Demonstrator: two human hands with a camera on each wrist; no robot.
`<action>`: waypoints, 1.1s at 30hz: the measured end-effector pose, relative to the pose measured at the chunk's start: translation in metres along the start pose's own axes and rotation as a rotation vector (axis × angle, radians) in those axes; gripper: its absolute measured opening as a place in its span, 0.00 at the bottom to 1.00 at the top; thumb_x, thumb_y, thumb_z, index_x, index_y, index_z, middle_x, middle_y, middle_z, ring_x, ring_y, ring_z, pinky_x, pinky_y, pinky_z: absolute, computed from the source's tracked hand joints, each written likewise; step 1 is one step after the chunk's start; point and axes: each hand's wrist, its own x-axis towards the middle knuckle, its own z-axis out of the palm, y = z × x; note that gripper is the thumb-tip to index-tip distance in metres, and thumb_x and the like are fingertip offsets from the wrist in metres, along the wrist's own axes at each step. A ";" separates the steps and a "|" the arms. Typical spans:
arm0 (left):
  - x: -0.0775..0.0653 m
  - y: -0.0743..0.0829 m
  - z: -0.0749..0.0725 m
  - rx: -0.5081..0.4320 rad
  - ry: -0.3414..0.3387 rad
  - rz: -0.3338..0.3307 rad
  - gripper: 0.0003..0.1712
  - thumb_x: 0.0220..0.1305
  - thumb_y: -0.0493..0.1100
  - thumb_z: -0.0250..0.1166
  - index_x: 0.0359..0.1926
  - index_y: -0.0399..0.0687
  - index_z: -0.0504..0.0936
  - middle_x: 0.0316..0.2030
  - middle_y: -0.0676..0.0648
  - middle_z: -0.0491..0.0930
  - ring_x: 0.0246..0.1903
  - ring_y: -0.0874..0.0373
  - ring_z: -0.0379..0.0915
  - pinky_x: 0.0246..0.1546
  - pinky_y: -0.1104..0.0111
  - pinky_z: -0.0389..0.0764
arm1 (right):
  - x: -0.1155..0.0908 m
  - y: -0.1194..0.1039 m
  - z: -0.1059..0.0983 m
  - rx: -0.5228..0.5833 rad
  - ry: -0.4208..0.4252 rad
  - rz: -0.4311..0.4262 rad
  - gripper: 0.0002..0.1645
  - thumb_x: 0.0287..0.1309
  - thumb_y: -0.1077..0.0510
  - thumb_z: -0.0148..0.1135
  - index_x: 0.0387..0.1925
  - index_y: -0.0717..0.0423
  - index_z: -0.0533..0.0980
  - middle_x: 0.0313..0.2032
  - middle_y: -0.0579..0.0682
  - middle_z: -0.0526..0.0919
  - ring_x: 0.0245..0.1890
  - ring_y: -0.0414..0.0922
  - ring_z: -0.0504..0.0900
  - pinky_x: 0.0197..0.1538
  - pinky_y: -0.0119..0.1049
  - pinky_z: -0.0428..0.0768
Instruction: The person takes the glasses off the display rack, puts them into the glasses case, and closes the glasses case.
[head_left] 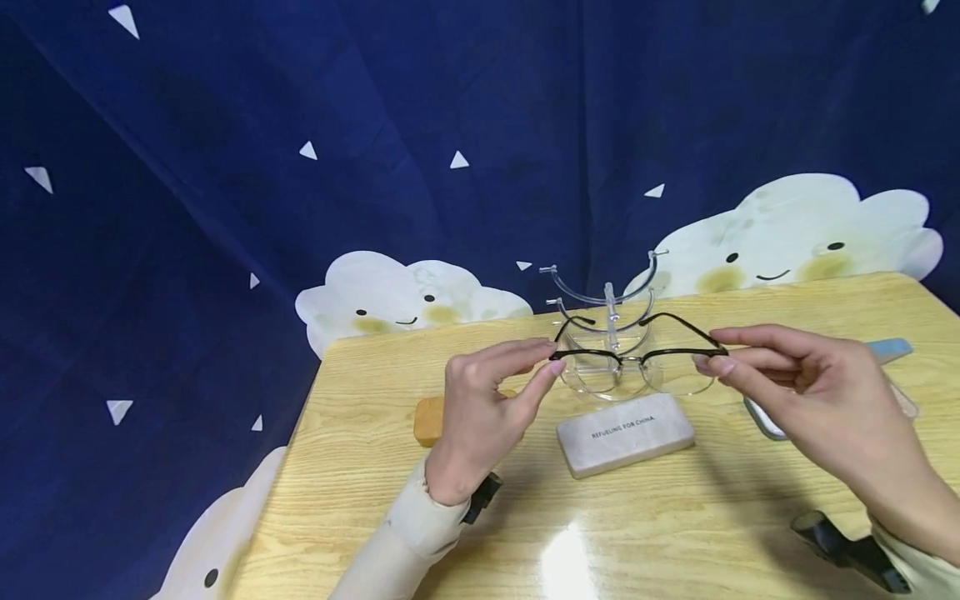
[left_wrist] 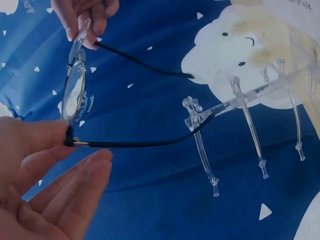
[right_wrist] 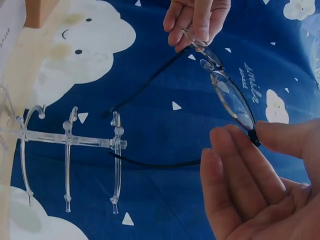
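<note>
A pair of eyeglasses (head_left: pixel 632 360) with a black upper rim and clear lenses is held up in front of a clear plastic display stand (head_left: pixel 611 312). Its temples are unfolded and point toward the stand. My left hand (head_left: pixel 495 408) pinches the left hinge corner between thumb and fingers. At the opposite corner, my right hand (head_left: pixel 825 400) pinches the frame the same way. In the left wrist view one black temple (left_wrist: pixel 145 144) overlaps the stand's nearest curved arm (left_wrist: pixel 202 150). The right wrist view shows the temple tips beside the stand's top arm (right_wrist: pixel 117 165).
A pale glasses case (head_left: pixel 626 435) with lettering lies on the wooden table (head_left: pixel 525 533) below the glasses. An orange case (head_left: pixel 429 421) sits partly behind the left hand. Behind the right hand are a blue item (head_left: pixel 890 350) and a grey-edged case (head_left: pixel 765 419). A blue curtain hangs behind.
</note>
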 end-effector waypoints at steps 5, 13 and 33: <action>-0.001 -0.001 0.004 -0.092 -0.069 -0.052 0.07 0.69 0.38 0.71 0.41 0.38 0.92 0.39 0.42 0.93 0.40 0.57 0.92 0.45 0.77 0.87 | 0.002 -0.003 0.011 -0.037 -0.016 -0.017 0.16 0.66 0.61 0.71 0.55 0.53 0.84 0.39 0.27 0.91 0.40 0.24 0.89 0.38 0.17 0.82; 0.000 -0.014 0.015 -0.025 -0.364 -0.212 0.13 0.67 0.48 0.72 0.47 0.48 0.92 0.44 0.49 0.93 0.43 0.61 0.90 0.40 0.78 0.87 | 0.013 0.004 0.021 -0.125 -0.122 -0.014 0.21 0.65 0.58 0.73 0.58 0.53 0.82 0.36 0.36 0.93 0.35 0.26 0.88 0.35 0.20 0.82; -0.015 -0.020 0.031 0.057 -1.136 -0.198 0.22 0.68 0.59 0.70 0.56 0.54 0.88 0.38 0.60 0.90 0.35 0.77 0.79 0.36 0.84 0.78 | -0.023 0.066 0.078 -0.631 -0.723 -0.207 0.21 0.48 0.52 0.81 0.19 0.33 0.73 0.18 0.31 0.66 0.21 0.31 0.61 0.22 0.30 0.60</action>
